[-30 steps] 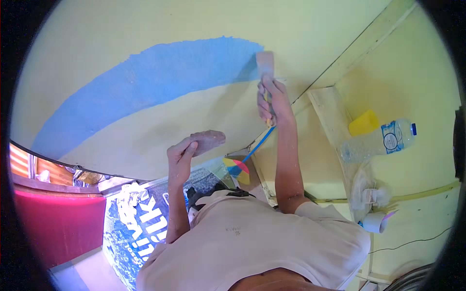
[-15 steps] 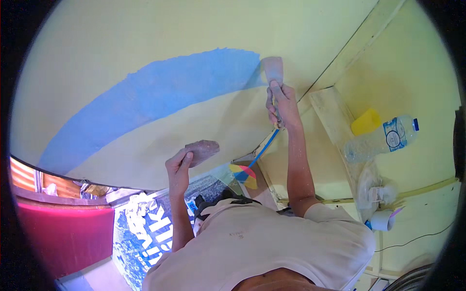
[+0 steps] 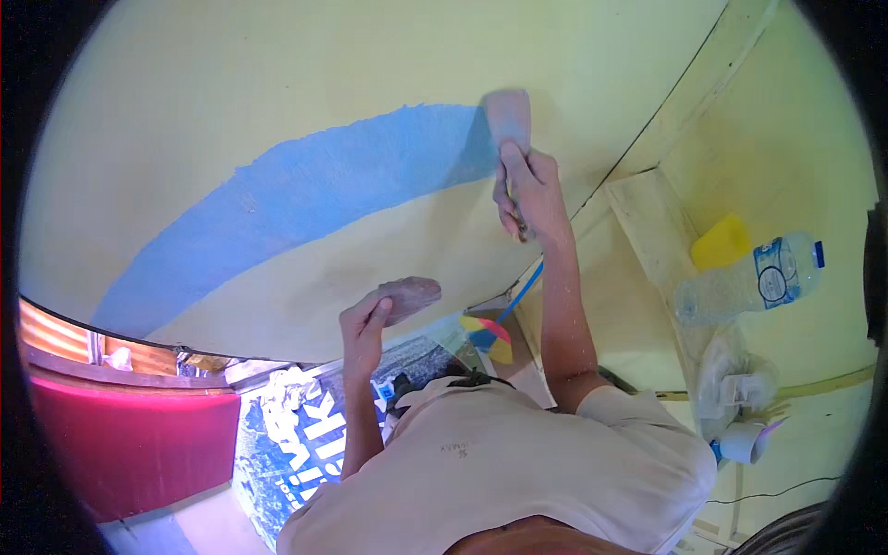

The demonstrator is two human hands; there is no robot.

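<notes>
My right hand [image 3: 532,190] grips the handle of a putty knife [image 3: 509,118], blade pointing up. The blade lies at or just over the right end of a curved light-blue band [image 3: 305,190] on the pale yellow wall [image 3: 277,55]. Below the band, my left hand [image 3: 365,328] pinches a flat, grey-brown piece with an uneven edge [image 3: 412,298]; it looks like a spreader or small board, but its exact kind is unclear. It is held apart from the putty knife, in front of the bare yellow part of the wall.
At the right, a wooden ledge [image 3: 647,222] holds a yellow cup [image 3: 721,242], a clear bottle with a blue cap [image 3: 754,277] and a white cup [image 3: 743,442]. A blue stick [image 3: 525,289] leans below my right hand. A red panel [image 3: 129,444] stands at lower left.
The whole view has shifted, with the scene now farther right. Against the wall, my right hand and the putty knife have moved left and slightly up, onto the band's end. Both grips are unchanged.
</notes>
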